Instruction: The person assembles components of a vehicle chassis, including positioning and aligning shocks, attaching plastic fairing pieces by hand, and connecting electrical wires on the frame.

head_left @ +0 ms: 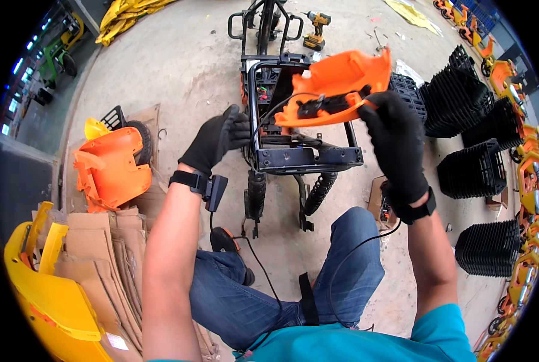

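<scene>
My right hand [395, 136], in a black glove, grips the right edge of an orange plastic body cover [336, 81] with a black part fixed on its inner side. The cover is held tilted above a black metal frame [308, 158] standing on the concrete floor. A black cable runs from the cover down into the frame. My left hand [218, 140], also gloved in black, rests against the frame's left upright tube, fingers bent around wires there. Two black shock springs [319, 192] hang under the frame's near end.
Another orange cover [110, 166] and a small wheel lie at left beside flattened cardboard [104, 259] and yellow plastic parts [46, 295]. Stacks of black baskets [471, 172] stand at right. A cordless drill [315, 29] lies behind the frame. My knees are below.
</scene>
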A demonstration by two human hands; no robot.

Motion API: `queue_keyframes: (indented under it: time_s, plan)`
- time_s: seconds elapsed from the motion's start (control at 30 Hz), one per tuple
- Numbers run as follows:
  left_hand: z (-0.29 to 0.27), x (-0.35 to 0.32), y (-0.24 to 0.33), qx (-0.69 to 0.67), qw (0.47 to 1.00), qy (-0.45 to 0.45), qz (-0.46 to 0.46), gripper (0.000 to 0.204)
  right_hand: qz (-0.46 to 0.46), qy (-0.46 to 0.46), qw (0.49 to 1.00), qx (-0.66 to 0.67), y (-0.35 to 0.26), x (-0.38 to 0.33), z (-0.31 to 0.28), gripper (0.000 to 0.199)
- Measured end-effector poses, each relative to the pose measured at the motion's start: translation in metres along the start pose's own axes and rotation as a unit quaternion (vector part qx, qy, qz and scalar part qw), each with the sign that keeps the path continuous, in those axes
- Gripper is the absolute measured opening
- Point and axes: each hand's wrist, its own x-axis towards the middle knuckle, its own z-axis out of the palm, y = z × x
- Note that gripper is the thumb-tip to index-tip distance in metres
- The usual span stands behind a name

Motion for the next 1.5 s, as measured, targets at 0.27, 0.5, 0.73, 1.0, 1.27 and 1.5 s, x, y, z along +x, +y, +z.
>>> queue_keyframes:
  time_s: [0.27,0.5,0.73,1.0,1.27,1.5]
  plan:
    - [0.068,-0.072,0.043,0.374,0.862,-0.007,0.341,0.061,-0.292,0.031,0.948,-0.120,-0.079,0.004,-0.025,0.025]
    - [0.068,-0.104,0.023,0.411,0.767,0.033,0.492,0.055,-0.417,-0.014,0.908,-0.021,-0.162,-0.019,0.099,0.031]
    - [0.003,-0.102,0.011,0.193,0.861,0.138,0.450,0.040,-0.324,-0.059,0.931,0.155,-0.111,-0.058,0.101,0.030]
    - [-0.017,-0.120,0.043,-0.264,0.913,0.140,0.279,0.050,-0.028,-0.090,0.991,-0.092,0.037,-0.059,0.035,0.015]
    - [-0.004,-0.124,0.043,-0.272,0.919,0.056,0.281,0.048,-0.040,-0.002,0.992,-0.120,0.063,-0.078,0.063,0.013]
    - [0.021,-0.121,0.043,-0.232,0.934,0.005,0.271,0.048,-0.068,0.029,0.989,-0.128,0.068,-0.078,0.063,0.011]
